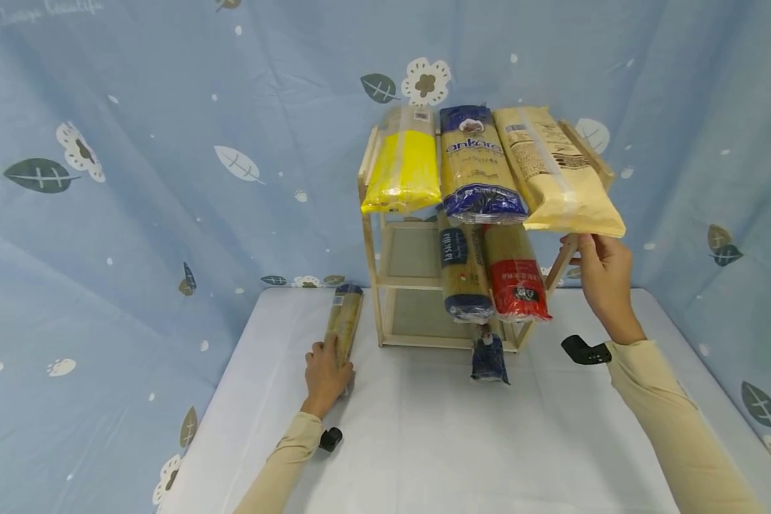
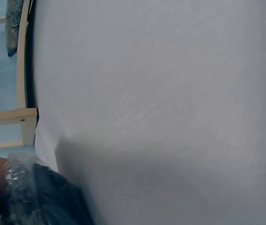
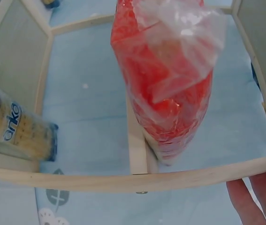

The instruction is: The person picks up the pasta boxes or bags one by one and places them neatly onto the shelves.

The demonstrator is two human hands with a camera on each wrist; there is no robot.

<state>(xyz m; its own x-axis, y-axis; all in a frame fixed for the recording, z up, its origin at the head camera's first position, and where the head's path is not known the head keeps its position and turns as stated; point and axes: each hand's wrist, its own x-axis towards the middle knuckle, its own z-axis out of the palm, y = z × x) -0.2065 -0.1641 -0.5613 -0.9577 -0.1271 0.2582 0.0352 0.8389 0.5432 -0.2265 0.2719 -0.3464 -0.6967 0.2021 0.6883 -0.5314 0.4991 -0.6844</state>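
My left hand grips the near part of a spaghetti pack with a dark blue far end, at the table's left. In the left wrist view, clear wrap and the blue end of the pack show beside a sliver of hand. With my right hand I hold the right front post of a wooden shelf rack, just under a beige pasta bag. Those fingers curl at the wooden rail in the right wrist view.
On the rack's top lie a yellow pack and a blue-ended pack. Below are a blue-labelled spaghetti pack and a red pack, both jutting forward. Another blue-ended pack pokes out at the bottom onto the white table.
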